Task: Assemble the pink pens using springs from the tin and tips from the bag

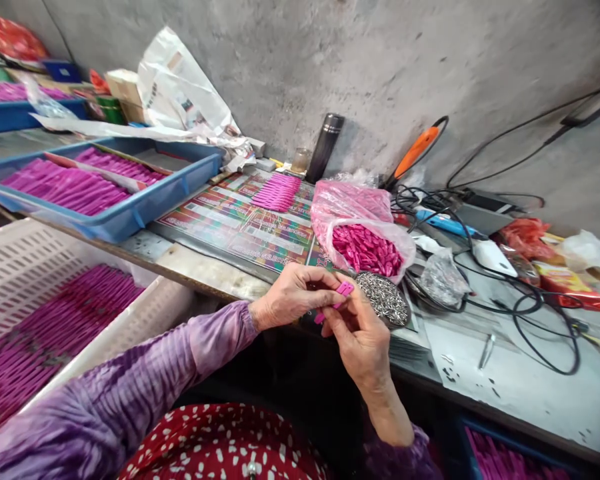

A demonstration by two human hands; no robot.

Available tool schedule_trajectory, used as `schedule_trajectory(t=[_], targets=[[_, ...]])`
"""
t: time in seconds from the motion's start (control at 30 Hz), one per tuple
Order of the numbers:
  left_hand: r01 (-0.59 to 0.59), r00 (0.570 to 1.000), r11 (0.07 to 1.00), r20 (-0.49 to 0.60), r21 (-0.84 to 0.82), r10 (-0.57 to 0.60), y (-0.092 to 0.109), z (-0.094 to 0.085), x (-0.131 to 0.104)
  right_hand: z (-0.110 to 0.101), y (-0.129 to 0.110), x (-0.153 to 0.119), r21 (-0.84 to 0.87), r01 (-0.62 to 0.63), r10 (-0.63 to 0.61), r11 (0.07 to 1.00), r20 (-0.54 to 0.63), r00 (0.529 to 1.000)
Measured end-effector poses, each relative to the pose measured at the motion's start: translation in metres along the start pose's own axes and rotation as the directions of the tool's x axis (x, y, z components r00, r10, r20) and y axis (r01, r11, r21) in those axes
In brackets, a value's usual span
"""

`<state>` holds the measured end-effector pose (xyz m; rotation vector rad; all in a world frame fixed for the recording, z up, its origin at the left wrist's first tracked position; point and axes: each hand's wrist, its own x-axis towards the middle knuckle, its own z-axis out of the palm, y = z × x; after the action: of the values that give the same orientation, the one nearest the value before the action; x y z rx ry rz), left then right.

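In front of my body, both hands meet over a slim magenta plastic piece (pixel 344 291); its exact kind is hard to make out. My left hand (pixel 300 293) pinches it from the left between thumb and fingers. From the right, my right hand (pixel 359 330) has its fingers closed on the same piece, partly covering it. Just beyond the right hand sits a round dish of small shiny metal parts (pixel 383 300). Behind that, a clear bag (pixel 325 220) spills small magenta plastic parts (pixel 365 248). A neat row of magenta pieces (pixel 277 192) lies on the printed sheet (pixel 220 223).
At left, a blue tray (pixel 135 217) holds stacked magenta pieces, above a white crate (pixel 155 310) with more. A dark flask (pixel 326 148) stands by the wall. Black cables (pixel 523 313), an orange-handled tool (pixel 414 152) and plastic bags crowd the right side.
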<state>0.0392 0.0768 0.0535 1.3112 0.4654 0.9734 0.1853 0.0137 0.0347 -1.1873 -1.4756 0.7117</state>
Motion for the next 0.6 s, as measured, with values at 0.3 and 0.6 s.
schedule_trajectory(t=[0.3, 0.6], targets=[[0.001, 1.000, 1.000, -0.031, 0.030, 0.000, -0.007, -0.003, -0.005, 0.002, 0.013, -0.004, -0.044, 0.014, -0.013, 0.999, 0.009, 1.000], [0.008, 0.999, 1.000, -0.031, 0.010, -0.008, -0.007, -0.001, -0.006, 0.001, 0.018, -0.006, -0.065, 0.021, -0.021, 0.998, 0.005, 1.000]])
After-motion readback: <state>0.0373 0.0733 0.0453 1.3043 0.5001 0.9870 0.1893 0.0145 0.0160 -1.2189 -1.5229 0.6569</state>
